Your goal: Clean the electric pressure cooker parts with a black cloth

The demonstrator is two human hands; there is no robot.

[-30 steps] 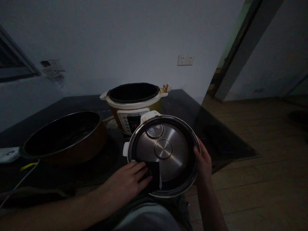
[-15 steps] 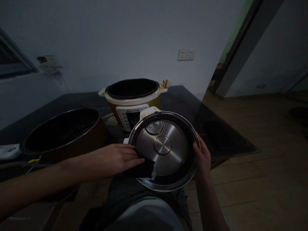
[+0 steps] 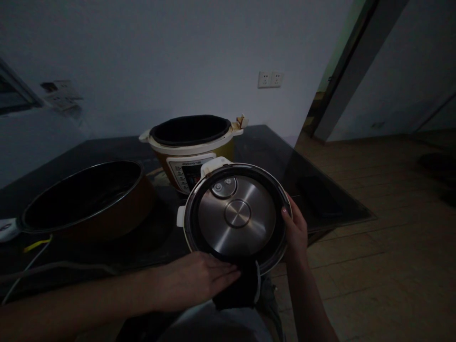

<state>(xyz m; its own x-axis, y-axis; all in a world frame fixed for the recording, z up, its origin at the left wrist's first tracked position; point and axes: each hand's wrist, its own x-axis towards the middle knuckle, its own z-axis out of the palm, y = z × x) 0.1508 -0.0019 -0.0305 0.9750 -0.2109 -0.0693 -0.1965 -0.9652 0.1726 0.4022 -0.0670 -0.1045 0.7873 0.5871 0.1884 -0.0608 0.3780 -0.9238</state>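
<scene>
A round pressure cooker lid [image 3: 238, 213] is tilted up in front of me, its steel underside and black seal facing me. My right hand [image 3: 295, 228] grips its right rim, thumb on the edge. With my left hand [image 3: 203, 280] I press a black cloth [image 3: 240, 285] with a pale edge against the lid's lower rim. The fingers lie together over the cloth, and part of it hangs below the rim. Just behind the lid stands the open pressure cooker [image 3: 192, 149], white-rimmed with a control panel on its front.
A large brown pan [image 3: 107, 209] with a dark inside stands on the dark table [image 3: 263, 142] at the left. Near it lie a white cable and a yellow strip [image 3: 36, 245]. A flat dark object [image 3: 318, 195] lies at the table's right. Wall sockets [image 3: 270, 80] are behind.
My left hand has slid the black cloth right and downward along the lid's lower rim. The lid stays in my right hand, and the view has shifted slightly.
</scene>
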